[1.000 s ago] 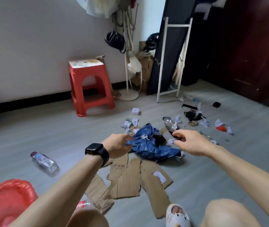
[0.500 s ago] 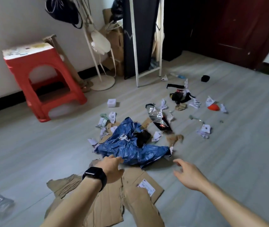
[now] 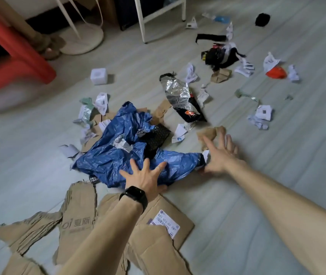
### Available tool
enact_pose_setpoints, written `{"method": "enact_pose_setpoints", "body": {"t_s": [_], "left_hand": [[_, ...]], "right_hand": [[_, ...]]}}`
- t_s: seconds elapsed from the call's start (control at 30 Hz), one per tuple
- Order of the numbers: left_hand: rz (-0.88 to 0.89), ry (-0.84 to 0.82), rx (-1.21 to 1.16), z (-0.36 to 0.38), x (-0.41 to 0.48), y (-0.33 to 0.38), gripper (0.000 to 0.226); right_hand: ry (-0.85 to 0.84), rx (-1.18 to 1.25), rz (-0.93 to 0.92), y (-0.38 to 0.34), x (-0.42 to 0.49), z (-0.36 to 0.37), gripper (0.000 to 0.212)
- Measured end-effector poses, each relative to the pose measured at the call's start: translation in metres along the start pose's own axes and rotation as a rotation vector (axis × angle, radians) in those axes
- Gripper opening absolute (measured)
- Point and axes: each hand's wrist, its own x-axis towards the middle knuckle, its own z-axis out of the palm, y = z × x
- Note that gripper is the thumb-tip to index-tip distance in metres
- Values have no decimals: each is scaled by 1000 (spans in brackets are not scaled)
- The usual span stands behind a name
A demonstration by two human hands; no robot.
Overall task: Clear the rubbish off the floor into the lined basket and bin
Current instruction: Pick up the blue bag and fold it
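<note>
A crumpled blue plastic bag [image 3: 116, 147] lies on the grey floor among scattered rubbish. My left hand [image 3: 145, 175], with a black watch on the wrist, spreads its fingers on the bag's near edge. My right hand [image 3: 220, 153] reaches with straight fingers to the bag's right end, next to a crumpled brown paper scrap [image 3: 210, 132]. Torn flat cardboard [image 3: 78, 225] lies under my left forearm. A silver foil wrapper [image 3: 178, 94], a black wrapper pile [image 3: 220, 56] and several white paper scraps lie beyond. Neither the basket nor the bin is in view.
A red plastic stool [image 3: 19, 54] stands at the left. A white stand base [image 3: 82, 38] and a white frame leg [image 3: 140, 20] are at the back. A small white box [image 3: 98, 76], an orange scrap [image 3: 276, 73] and a black lump [image 3: 262, 19] lie on the floor.
The view has dropped and moved closer to the pile. Both hands have gone forward and down, from open above the cardboard to the blue bag's edge.
</note>
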Motion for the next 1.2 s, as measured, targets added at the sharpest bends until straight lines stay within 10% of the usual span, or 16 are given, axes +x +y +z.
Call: {"method": "enact_pose_setpoints", "body": {"t_s": [0.13,0.33,0.5,0.83,1.2], "left_hand": [[13,50,-78,23,-1,-32,45],[1,210,-115,-5,-45,-85,46],[-52,418,-110,-70,-125,-130,41],[-377,987,-107,-176,-404,-265,38],[-953,1286,-83,-74,-685,-369,31]], "right_hand": [[-66,-66,-61,3,31,14,111],[167,-125,-240,-10,-16,35,10],[56,148,-190,-44,-104,30,16],[142,328,-772,-243,-291,-102,25],[-145,424,-1197,-484,-503,-6,32]]}}
